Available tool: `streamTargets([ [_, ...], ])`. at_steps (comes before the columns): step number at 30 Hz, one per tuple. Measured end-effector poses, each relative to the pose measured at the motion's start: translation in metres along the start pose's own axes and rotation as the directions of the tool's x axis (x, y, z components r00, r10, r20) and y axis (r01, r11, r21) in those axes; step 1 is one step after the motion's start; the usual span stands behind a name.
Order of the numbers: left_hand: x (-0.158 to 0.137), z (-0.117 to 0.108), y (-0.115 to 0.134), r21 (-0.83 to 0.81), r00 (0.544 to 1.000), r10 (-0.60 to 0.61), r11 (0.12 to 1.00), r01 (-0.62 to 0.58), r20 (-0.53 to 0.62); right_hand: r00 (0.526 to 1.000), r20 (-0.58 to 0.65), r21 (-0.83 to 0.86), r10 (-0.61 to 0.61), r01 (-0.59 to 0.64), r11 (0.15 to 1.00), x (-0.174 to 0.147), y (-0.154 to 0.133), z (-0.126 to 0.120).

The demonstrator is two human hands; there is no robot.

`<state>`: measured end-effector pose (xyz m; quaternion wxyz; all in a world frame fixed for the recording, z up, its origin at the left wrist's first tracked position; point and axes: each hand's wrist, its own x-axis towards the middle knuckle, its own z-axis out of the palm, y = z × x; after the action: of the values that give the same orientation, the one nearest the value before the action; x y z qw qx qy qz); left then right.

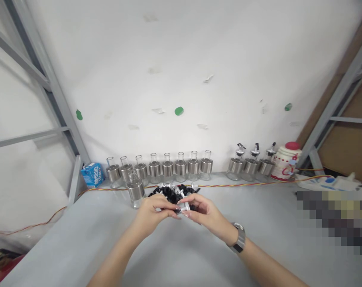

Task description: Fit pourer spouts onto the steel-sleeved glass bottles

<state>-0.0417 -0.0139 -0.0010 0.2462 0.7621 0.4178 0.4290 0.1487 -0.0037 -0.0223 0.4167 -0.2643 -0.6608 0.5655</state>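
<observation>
Over the middle of the grey table, both hands meet at a small silver and black pour spout (185,206). My left hand (157,209) pinches its dark end between thumb and fingers. Thumb and fingertips of my right hand (203,210) close on the silver part; its wrist wears a watch. Just behind the hands lies a pile of black and silver spout parts (166,193), partly hidden by the fingers. A glass bottle with a metal sleeve (136,189) stands upright left of the pile, near my left hand, its neck uncapped.
Along the wall stands a row of several open-necked, metal-sleeved bottles (167,168). To their right are three bottles with spouts fitted (250,165) and a white jar with a red lid (286,161). A blue carton (93,175) sits at left. A twisted cable (223,185) crosses the table.
</observation>
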Motion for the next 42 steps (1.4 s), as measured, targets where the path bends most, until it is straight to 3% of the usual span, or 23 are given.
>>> streamTargets([
  [7,0.000,0.001,0.001,0.048,0.999,-0.023,0.999,0.025,-0.037,1.000,-0.015,-0.093,-0.021,0.020,0.995,-0.003,0.003,0.001],
  [11,-0.001,0.003,0.001,0.078,1.000,0.013,0.997,-0.011,-0.028,0.997,-0.065,-0.264,-0.038,0.020,0.964,-0.005,0.001,0.005],
  [17,-0.003,0.008,0.001,0.108,1.000,0.023,0.994,-0.020,-0.021,0.984,-0.028,-0.607,-0.176,0.123,0.785,-0.008,0.000,0.009],
  [21,-0.004,0.009,0.001,0.120,0.998,0.058,0.991,-0.058,0.009,0.973,0.017,-0.709,-0.229,0.173,0.684,-0.008,0.001,0.010],
  [27,-0.006,0.015,-0.007,0.225,0.987,0.160,0.962,-0.155,-0.005,0.976,0.051,-0.809,-0.214,0.166,0.564,-0.007,0.003,0.007],
  [31,-0.007,0.021,-0.012,0.335,0.979,0.201,0.925,-0.179,-0.032,0.982,-0.014,-0.794,-0.187,0.103,0.600,-0.006,0.006,0.008],
  [35,-0.006,0.025,-0.015,0.327,0.989,0.128,0.940,-0.095,-0.080,0.985,-0.033,-0.732,-0.170,0.091,0.676,-0.005,0.010,0.005],
  [37,-0.006,0.028,-0.017,0.319,0.990,0.106,0.945,-0.072,-0.091,0.981,0.019,-0.788,-0.194,0.134,0.601,-0.004,0.010,0.001],
  [40,-0.007,0.031,-0.019,0.314,0.988,0.105,0.947,-0.066,-0.110,0.966,0.134,-0.908,-0.222,0.209,0.363,-0.002,0.011,-0.003],
  [42,-0.008,0.032,-0.020,0.297,0.987,0.102,0.953,-0.060,-0.128,0.959,0.171,-0.940,-0.225,0.227,0.254,-0.001,0.011,-0.005],
])
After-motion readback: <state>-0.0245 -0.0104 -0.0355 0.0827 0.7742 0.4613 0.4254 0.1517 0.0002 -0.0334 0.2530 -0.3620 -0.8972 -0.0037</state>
